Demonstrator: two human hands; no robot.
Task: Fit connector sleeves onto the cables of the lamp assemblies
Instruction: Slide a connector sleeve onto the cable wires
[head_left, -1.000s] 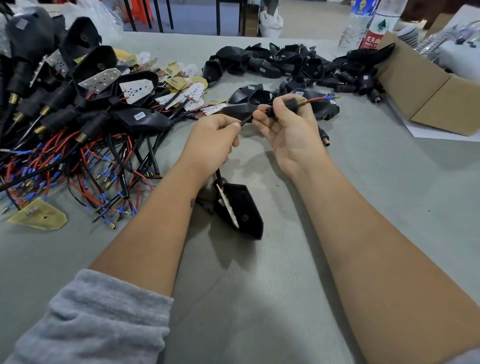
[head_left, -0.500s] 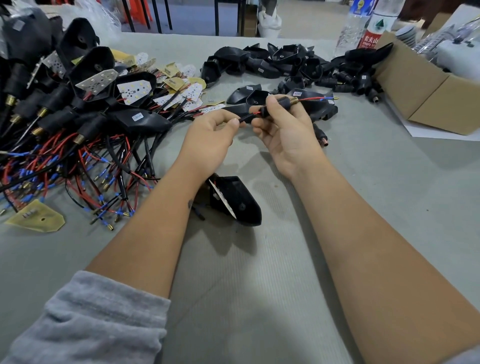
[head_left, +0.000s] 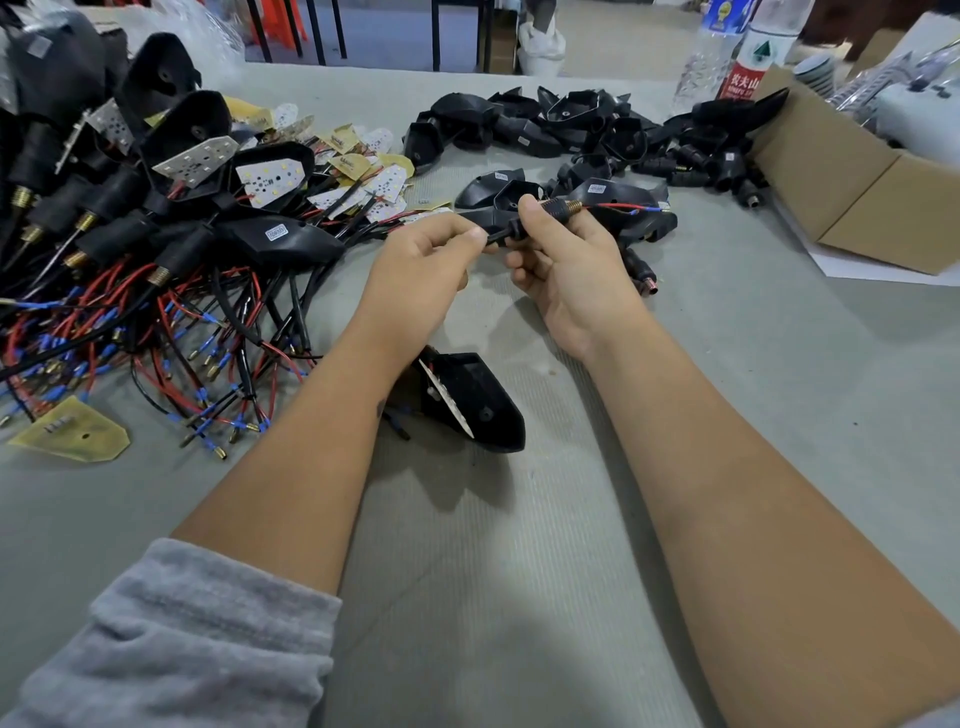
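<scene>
Right hand is pinching the black ribbed rubber connector sleeve between thumb and fingers, brass threaded tip pointing right, with the thin red and blue lead wires already poking out past it. Left hand is pinching the black sheathed cable just left of the sleeve, fingers curled tight round it. Likely reason for the split grip: one hand is feeding and tensioning the cable while the other is holding the sleeve steady so it slides along. Both are working in the air above the grey felt-covered table, middle of the scene.

The cable is running down behind the left wrist to the black pointed plastic lamp housing, which is lying on the table near the forearms, presumably parked there so its weight isn't pulling on the cable.

Far left: a heap of finished lamp assemblies with red and blue wires. Far centre: a pile of empty black housings. Far right: a brown cardboard box.

Versus half a second ago: the hands are sitting closer together and the brass tip is showing more clearly past the right thumb; the sleeve looks further along the cable. The housing is lying in much the same spot.
</scene>
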